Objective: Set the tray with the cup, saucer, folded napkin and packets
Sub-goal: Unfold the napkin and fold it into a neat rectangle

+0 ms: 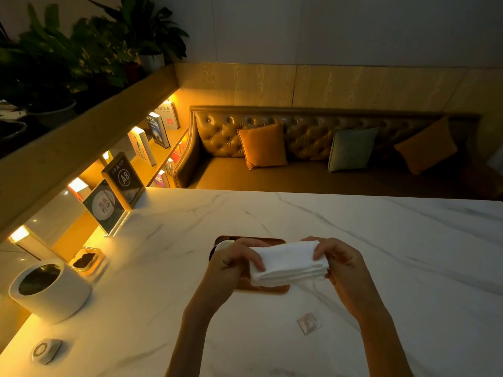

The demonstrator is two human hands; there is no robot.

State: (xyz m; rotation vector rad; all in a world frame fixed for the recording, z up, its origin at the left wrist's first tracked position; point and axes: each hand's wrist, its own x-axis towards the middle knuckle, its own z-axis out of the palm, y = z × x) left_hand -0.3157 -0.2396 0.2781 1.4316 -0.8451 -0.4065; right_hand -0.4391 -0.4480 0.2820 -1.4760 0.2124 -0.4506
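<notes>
A white folded napkin (288,263) is held above the brown wooden tray (272,289), which lies on the marble table (353,240). My left hand (234,263) grips the napkin's left end, thumb and fingers curled round it. My right hand (337,261) pinches its right end. A white cup (223,244) shows at the tray's far left corner, mostly hidden behind my left hand; a saucer cannot be made out. One small packet (307,323) lies on the table, near my right forearm.
A white pot (50,289) stands at the table's left edge, with a small ashtray-like dish (87,261) behind it and a round call button (45,350) in front. Acrylic sign stands (114,197) are at the far left. A sofa with cushions (313,148) lies beyond the table.
</notes>
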